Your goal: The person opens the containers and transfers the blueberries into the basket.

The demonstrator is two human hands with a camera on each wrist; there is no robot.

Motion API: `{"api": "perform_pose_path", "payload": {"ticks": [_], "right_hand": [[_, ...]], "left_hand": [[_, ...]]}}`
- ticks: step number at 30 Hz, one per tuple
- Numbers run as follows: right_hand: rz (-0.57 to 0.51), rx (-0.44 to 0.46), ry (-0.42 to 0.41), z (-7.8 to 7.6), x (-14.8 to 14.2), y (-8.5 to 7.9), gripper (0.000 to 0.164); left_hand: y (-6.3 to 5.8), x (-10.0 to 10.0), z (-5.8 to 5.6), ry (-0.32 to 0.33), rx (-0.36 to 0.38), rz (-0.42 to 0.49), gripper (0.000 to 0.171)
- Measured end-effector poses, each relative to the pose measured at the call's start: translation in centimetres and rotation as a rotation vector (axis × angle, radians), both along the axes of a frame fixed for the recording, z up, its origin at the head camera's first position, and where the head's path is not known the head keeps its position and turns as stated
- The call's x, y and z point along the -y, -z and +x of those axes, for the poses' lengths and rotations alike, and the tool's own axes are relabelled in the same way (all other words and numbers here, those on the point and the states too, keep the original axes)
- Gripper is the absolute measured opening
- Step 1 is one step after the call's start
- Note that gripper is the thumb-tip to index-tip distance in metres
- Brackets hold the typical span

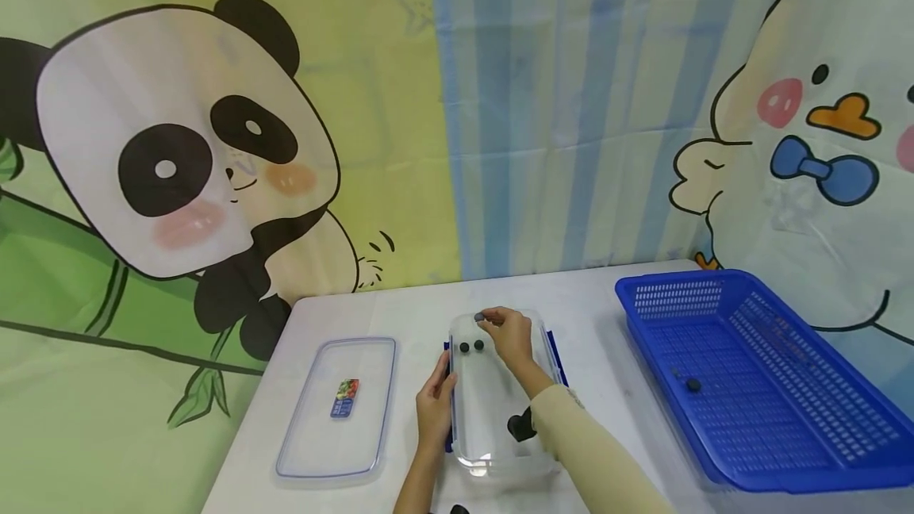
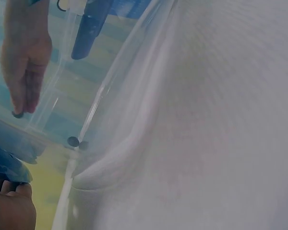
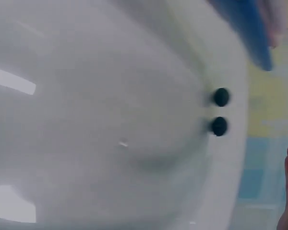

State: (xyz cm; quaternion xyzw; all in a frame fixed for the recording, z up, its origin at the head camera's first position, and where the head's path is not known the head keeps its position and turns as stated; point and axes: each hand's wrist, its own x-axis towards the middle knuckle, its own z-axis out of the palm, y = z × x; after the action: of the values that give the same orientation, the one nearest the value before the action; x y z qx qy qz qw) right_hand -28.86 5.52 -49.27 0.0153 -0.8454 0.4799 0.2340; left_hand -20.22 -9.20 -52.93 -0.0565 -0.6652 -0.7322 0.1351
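A clear plastic box (image 1: 493, 443) with blue side latches (image 1: 558, 358) stands on the white table. My left hand (image 1: 432, 407) holds its left side, beside a blue latch. Above the box's far end, my right hand (image 1: 510, 337) pinches a small dark round piece (image 1: 479, 316) between thumb and fingertips; the left wrist view also shows this piece (image 2: 18, 115) at the fingertips. Two similar dark round pieces (image 1: 464, 347) (image 3: 221, 97) sit side by side near the far end of the box. The left hand's fingers are partly hidden behind the box edge.
To the left, a clear rectangular lid (image 1: 336, 458) with a bluish rim and a colourful label (image 1: 344, 398) lies flat. A large blue basket (image 1: 767, 450) stands at the right, with one dark round piece (image 1: 693, 385) in it. A printed curtain (image 1: 521, 141) hangs behind the table.
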Motion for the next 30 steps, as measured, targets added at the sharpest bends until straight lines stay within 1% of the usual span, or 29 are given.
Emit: {"api": "perform_pose_path", "payload": {"ticks": [4, 7, 11, 13, 15, 16, 19, 23, 26, 27, 30], "right_hand": [[-0.027, -0.051, -0.091, 0.0, -1.3, -2.8, 0.018], [-0.044, -0.099, -0.164, 0.7, -3.3, -4.8, 0.018], [-0.008, -0.176, -0.260, 2.4, -7.5, -7.3, 0.019], [0.037, -0.212, -0.277, 3.3, -10.2, -8.1, 0.019], [0.078, -0.223, -0.266, 4.3, -13.1, -8.7, 0.018], [0.109, -0.222, -0.247, 4.7, -14.6, -8.8, 0.018], [0.184, -0.193, -0.188, 6.1, -19.1, -8.7, 0.018], [0.241, -0.129, -0.122, 7.7, -24.5, -7.5, 0.021], [0.270, -0.068, -0.072, 8.7, -27.8, -6.1, 0.021], [0.284, -0.045, -0.051, 8.9, -28.7, -5.7, 0.021], [0.320, 0.018, -0.009, 9.2, -31.1, -4.3, 0.023]], "left_hand": [[0.0, -0.2, -0.2, 0.006, -0.003, 0.003, 0.040], [0.1, -0.4, -0.3, 0.011, 0.004, 0.002, 0.040], [0.1, -0.6, -0.3, 0.017, 0.017, 0.004, 0.040], [0.1, -0.6, -0.3, 0.017, 0.011, -0.003, 0.040], [0.3, -0.6, -0.2, 0.014, 0.000, -0.012, 0.040], [0.3, -0.6, -0.1, 0.012, -0.010, -0.015, 0.040], [1.3, -0.4, -0.4, 0.001, -0.013, -0.020, 0.039], [2.6, -0.2, -0.9, -0.024, -0.001, -0.034, 0.040], [2.8, -0.1, -1.1, -0.037, -0.005, -0.040, 0.040], [2.4, -0.1, -1.0, -0.032, 0.000, -0.033, 0.040], [2.3, 0.0, -1.1, -0.032, -0.010, -0.022, 0.040]]}}
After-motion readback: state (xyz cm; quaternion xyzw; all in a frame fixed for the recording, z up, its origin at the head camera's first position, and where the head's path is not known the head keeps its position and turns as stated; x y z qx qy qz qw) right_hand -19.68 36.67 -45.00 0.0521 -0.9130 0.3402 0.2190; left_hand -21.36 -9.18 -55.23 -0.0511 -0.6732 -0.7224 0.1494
